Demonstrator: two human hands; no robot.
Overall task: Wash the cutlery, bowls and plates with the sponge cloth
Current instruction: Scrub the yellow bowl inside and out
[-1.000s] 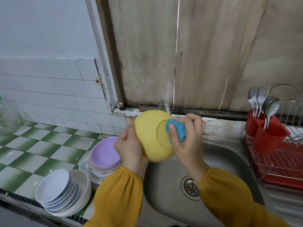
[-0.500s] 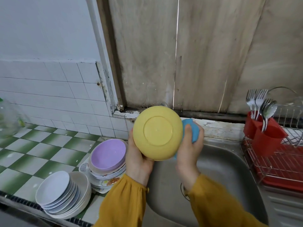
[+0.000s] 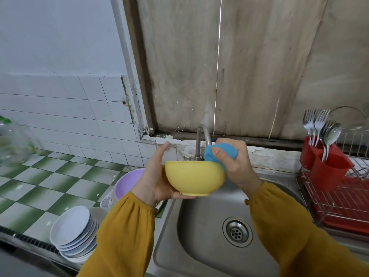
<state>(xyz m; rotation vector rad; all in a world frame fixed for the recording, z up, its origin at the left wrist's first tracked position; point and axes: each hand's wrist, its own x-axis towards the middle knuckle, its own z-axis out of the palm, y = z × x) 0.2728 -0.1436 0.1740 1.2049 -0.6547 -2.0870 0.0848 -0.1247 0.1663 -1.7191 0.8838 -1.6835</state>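
Note:
Over the steel sink I hold a yellow bowl upright. My left hand cups its left side and base, thumb raised along the rim. My right hand grips a bunched blue sponge cloth at the bowl's right rim. A lilac bowl tops a stack left of the sink. White plates are stacked at the counter's front edge. Forks and spoons stand in a red holder at the right.
The tap curves up behind the bowl. A wire rack over a red tray sits right of the sink. A clear glass jar stands far left on the green-checked counter. A wooden board wall rises behind.
The bowl has turned from base facing me to upright and level. My right hand with the cloth moved from behind the bowl up to its right rim.

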